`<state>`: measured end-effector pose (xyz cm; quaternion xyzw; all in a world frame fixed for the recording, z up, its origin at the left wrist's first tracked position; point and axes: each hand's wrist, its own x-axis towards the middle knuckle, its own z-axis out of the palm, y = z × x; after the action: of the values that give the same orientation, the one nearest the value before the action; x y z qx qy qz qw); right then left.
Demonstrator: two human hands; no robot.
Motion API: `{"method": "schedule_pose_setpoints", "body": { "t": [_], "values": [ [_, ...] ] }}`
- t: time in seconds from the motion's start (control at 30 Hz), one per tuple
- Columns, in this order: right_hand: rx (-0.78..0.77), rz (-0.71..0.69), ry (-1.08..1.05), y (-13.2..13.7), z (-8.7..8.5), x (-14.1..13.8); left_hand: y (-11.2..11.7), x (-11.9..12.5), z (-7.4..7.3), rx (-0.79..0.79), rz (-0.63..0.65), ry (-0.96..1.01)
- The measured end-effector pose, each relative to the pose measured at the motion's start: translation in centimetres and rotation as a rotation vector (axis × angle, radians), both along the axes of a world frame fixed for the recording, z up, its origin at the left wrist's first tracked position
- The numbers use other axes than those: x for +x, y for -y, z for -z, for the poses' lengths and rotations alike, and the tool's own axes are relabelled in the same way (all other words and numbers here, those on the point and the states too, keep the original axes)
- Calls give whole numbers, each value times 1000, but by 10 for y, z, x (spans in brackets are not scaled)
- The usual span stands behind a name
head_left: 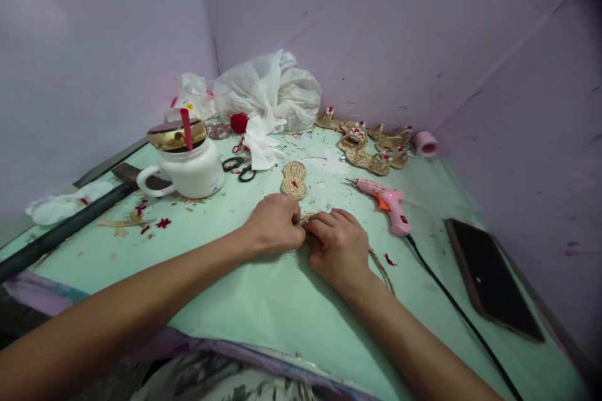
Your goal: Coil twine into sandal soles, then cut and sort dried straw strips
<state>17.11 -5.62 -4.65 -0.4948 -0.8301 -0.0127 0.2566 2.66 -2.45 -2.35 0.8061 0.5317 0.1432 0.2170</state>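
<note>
My left hand point(276, 223) and my right hand point(339, 245) rest knuckles-up side by side on the pale green table point(263, 307), fingers curled and pressed together over a small piece of woven straw braid point(305, 218) that is mostly hidden beneath them. A loose straw strand point(383, 270) trails out from under my right hand toward the front. Just beyond my hands lies a finished oval coil of straw braid point(294, 179). A pink glue gun point(388, 202) lies to the right of my right hand, nozzle pointing left.
A white mug with a gold lid and red straw point(185, 161) stands at left, beside a dark hammer handle point(66, 229). Black scissors point(239, 167), white plastic bags point(268, 93), several straw ornaments point(371, 147), a pink spool point(426, 143) and a dark phone point(491, 277) surround the workspace.
</note>
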Motion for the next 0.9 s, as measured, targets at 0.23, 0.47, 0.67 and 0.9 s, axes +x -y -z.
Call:
{"method": "schedule_pose_setpoints", "body": {
  "t": [0.23,0.47,0.67,0.9],
  "values": [
    [-97,-109,-89,-6,-8,13,17,3,-8,238,37,-206],
    [-39,-87,-364,-12,-20,34,24,15,-13,243,-32,-298],
    [10,263,-529,-22,-19,64,24,18,-12,286,-28,-307],
    [-154,823,-238,-32,-36,95,22,12,-11,412,-12,-245]
  ]
}}
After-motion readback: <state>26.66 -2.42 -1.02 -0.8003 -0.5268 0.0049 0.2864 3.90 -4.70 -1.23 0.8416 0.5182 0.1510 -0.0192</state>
